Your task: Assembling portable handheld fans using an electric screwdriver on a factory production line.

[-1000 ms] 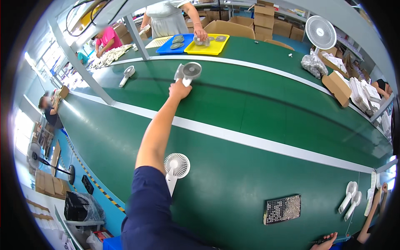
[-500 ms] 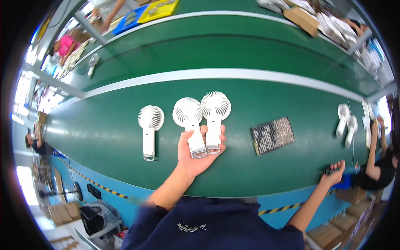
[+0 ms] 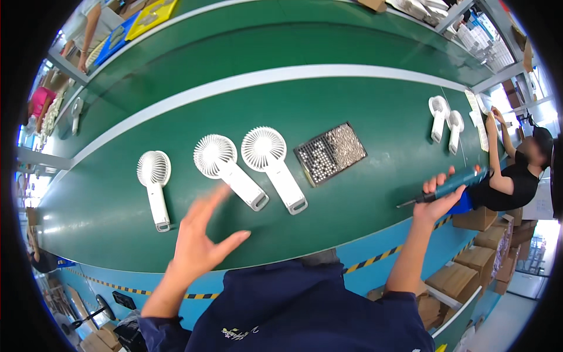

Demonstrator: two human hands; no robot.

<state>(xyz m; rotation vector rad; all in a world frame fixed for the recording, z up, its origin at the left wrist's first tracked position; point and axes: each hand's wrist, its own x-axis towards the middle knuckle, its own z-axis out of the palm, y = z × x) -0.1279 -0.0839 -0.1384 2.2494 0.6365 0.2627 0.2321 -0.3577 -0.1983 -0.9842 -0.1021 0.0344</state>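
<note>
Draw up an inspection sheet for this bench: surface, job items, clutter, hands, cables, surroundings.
Surface: green tabletop, pale strip along its far side.
Job items: three white handheld fans lying in a row, left fan, middle fan and right fan; black tray of small metallic pieces beside them.
Clutter: two more fans, one and another, toward the right.
Left hand: open, blurred, by the middle fan; contact unclear.
Right hand: holds a teal power screwdriver, tip pointing left.
Cables: nothing clearly seen.
Surroundings: co-worker in black at right; cardboard boxes and striped floor tape below the table edge.
</note>
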